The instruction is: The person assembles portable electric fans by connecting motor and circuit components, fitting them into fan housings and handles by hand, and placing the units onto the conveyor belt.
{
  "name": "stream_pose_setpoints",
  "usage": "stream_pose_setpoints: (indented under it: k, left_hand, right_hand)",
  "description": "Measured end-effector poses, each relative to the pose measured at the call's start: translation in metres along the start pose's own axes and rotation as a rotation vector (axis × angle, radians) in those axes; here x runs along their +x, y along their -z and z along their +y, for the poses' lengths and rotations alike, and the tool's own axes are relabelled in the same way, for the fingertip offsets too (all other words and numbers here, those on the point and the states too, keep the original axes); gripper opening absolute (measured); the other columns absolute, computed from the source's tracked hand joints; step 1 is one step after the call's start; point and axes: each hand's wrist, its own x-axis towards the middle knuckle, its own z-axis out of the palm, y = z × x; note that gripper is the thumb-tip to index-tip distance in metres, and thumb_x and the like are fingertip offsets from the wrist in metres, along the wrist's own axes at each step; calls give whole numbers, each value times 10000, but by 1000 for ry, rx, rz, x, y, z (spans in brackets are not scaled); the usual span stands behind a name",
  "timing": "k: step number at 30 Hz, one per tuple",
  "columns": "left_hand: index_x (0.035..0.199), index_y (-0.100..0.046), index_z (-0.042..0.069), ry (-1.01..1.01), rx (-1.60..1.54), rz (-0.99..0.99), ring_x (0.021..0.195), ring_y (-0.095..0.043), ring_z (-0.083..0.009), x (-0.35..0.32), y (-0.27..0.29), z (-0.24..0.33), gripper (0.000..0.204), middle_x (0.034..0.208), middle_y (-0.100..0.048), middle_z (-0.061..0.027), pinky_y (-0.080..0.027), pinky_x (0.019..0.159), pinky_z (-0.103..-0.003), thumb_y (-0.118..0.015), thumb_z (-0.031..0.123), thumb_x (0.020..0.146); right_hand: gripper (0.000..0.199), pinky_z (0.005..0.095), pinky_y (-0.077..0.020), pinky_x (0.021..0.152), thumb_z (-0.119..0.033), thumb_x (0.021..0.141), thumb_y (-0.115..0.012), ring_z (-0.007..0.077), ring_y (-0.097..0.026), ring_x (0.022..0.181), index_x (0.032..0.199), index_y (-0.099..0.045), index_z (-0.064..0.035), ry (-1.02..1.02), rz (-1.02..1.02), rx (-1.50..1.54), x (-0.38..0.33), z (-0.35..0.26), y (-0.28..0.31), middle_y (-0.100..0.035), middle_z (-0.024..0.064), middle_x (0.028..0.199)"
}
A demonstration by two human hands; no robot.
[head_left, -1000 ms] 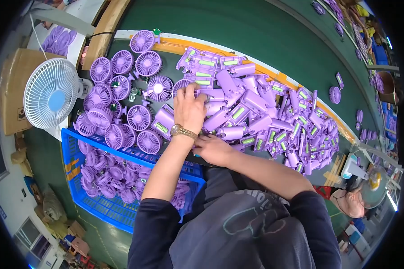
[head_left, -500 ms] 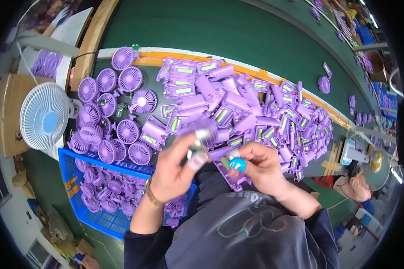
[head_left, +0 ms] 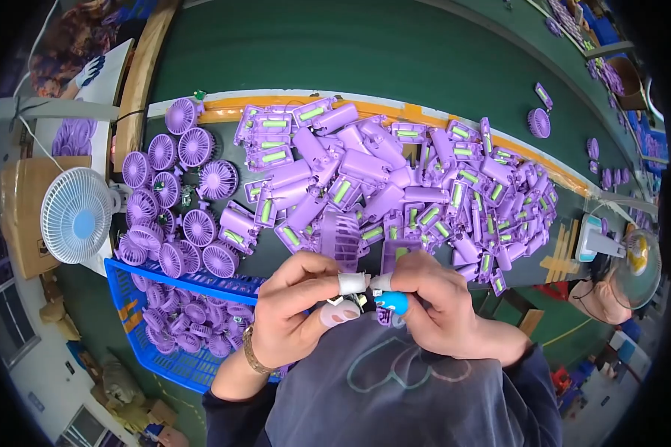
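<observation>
My left hand [head_left: 294, 305], with a bracelet at the wrist and coverings on thumb and index finger, pinches a purple fan head [head_left: 340, 237] near a small circuit board [head_left: 350, 301]. The fan head's ribbed cage points away from me. Close beside it, my right hand [head_left: 440, 309] has a blue cover on the thumb and a white one on the index finger. Its fingers are closed around a purple handle shell [head_left: 397, 255] with a light green cell inside, largely hidden by the hand. Both sets of fingertips meet at the board; the fine parts between them are too small to make out.
A large pile of purple handle shells [head_left: 365, 165] covers the bench ahead. Purple fan heads [head_left: 197, 147] lie to the left, with more in a blue crate [head_left: 164, 365] below. White desk fans stand left [head_left: 78, 216] and right [head_left: 641, 268]. Behind runs a green belt [head_left: 335, 52].
My hands have come together, fingertips now meeting at the board. The fan head, blurred before, is steadier and points away from me. The view has shifted slightly.
</observation>
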Motion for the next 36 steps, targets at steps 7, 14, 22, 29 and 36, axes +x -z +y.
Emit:
stream_pose_setpoints:
  k: [7,14,22,29,36]
  left_hand:
    - [934,-591,-45,119,-392,38,798,-593,-192,3,-15,-6,279,960,-597,-147,-468,712,-294,-715,64,710]
    - [955,-574,-55,206,-533,-125,813,-590,-152,8,-9,-5,244,943,-584,-151,-489,690,-250,-675,18,745]
    - [971,-562,-68,435,-801,-224,828,-588,-150,5,4,-7,219,961,-571,-136,-508,725,-261,-631,-37,765]
    - [916,-594,-46,272,-613,-165,833,-568,-118,-6,9,-12,187,929,-572,-97,-477,715,-233,-667,-15,746]
    - [878,-589,-35,354,-800,-224,837,-553,-137,-17,7,-24,166,905,-560,-107,-466,720,-247,-677,-1,742]
  right_hand:
    - [151,353,-409,611,56,698,-581,225,-516,582,843,-580,15,259,2,-118,5,0,10,-535,89,667]
    - [123,359,-411,616,47,708,-584,228,-516,566,822,-563,7,282,24,-123,1,0,11,-533,81,648]
    - [120,367,-415,626,49,709,-588,235,-521,583,813,-557,-2,202,14,-43,1,-2,-1,-539,82,653]
    - [192,356,-449,626,92,650,-587,266,-553,627,824,-570,11,99,-125,37,2,-2,-9,-548,111,691]
    - [81,246,-443,599,59,764,-590,145,-561,661,837,-577,25,-278,-321,321,1,-2,-8,-583,83,743]
